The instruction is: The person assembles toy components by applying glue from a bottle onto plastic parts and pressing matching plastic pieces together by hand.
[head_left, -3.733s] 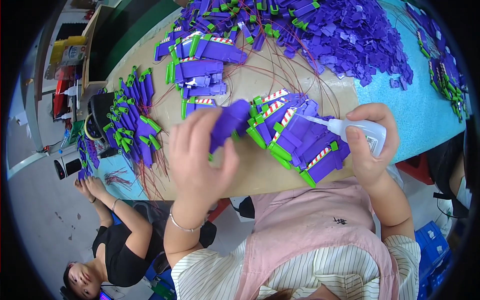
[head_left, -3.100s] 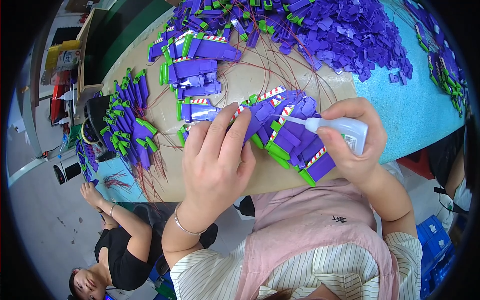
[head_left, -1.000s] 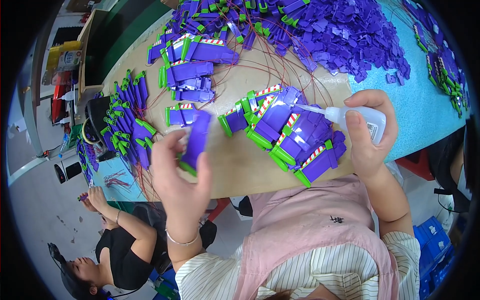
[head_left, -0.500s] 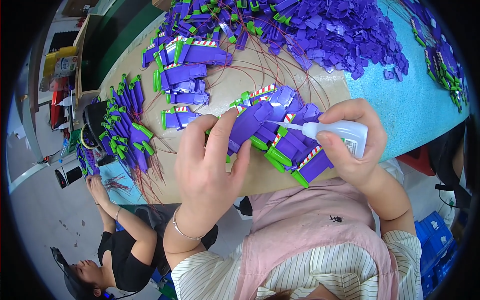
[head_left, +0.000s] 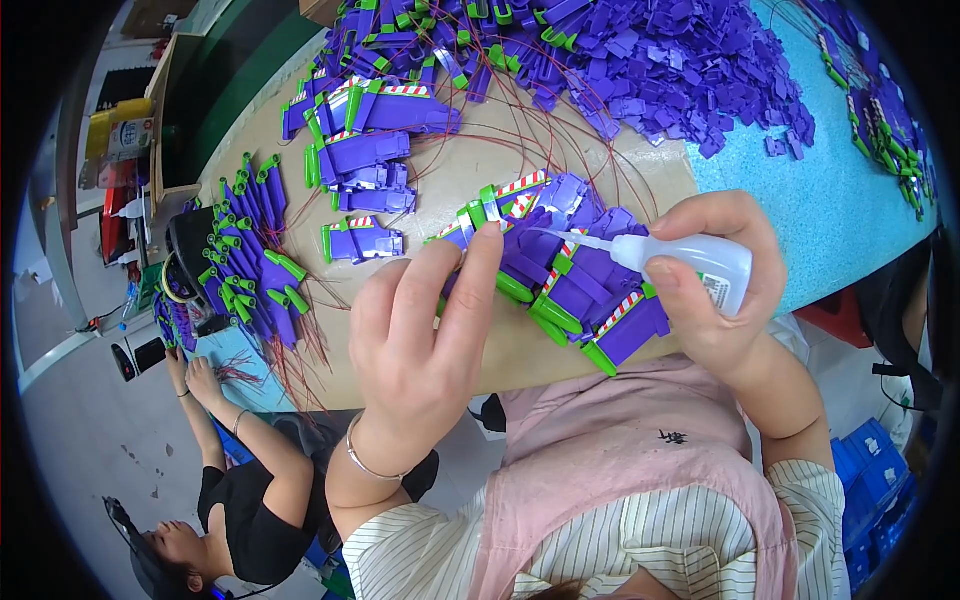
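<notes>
Left hand, back from the left, presses flat, fingers extended, on purple parts; right hand grips glue bottle, nozzle applied.

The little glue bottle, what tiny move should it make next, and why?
Probably a gentle squeeze. The right hand holds the clear glue bottle with its thin nozzle tip reaching the purple and green toy wing pieces, close to where the left hand presses one piece down. The tip looks aimed already, so a drop there seems likeliest.
</notes>
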{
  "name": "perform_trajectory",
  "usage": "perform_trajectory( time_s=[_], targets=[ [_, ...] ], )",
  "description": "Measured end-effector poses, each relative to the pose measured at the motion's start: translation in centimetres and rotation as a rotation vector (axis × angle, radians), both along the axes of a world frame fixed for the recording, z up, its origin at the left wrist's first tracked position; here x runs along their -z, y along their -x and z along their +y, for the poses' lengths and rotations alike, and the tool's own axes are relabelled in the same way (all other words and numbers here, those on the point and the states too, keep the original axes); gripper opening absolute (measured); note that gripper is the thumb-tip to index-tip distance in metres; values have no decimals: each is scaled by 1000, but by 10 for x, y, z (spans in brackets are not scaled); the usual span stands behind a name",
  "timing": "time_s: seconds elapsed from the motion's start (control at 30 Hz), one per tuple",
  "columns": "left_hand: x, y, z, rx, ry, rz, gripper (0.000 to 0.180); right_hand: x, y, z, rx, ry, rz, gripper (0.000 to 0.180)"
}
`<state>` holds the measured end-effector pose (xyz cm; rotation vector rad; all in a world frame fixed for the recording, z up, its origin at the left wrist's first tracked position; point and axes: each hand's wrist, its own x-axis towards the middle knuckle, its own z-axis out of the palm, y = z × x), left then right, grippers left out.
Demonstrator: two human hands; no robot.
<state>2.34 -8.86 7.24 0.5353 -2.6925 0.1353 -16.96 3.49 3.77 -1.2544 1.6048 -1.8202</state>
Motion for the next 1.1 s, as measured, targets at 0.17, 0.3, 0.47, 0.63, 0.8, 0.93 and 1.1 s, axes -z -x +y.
perform_trajectory(
  time_s=[0.17, 0.3, 0.47, 0.63, 0.8, 0.93, 1.1],
  targets=[
    [-2, -1, -1, 9, 1, -12, 45, 5, 5, 2, 6, 10, 82, 24],
    [5, 4, -3, -11, -193, 97, 44, 6, 10, 12, 49, -21, 74, 22],
    [11, 5, -3, 36, -390, 67, 37, 12, 14, 17, 48, 2, 73, 21],
    [32, -47, -52, -317, -250, 67, 31, 8, 9, 12, 23, -28, -3, 20],
    [43, -74, -54, -223, -200, -49, 41, 6, 8, 9, 11, -10, -19, 20],
    [29, -56, -30, -340, -374, 78, 39, 8, 7, 7, 26, -8, -42, 20],
    [-5, -13, -4, -69, -287, 61, 41, 7, 7, 12, 41, -31, -67, 21]
  ],
)
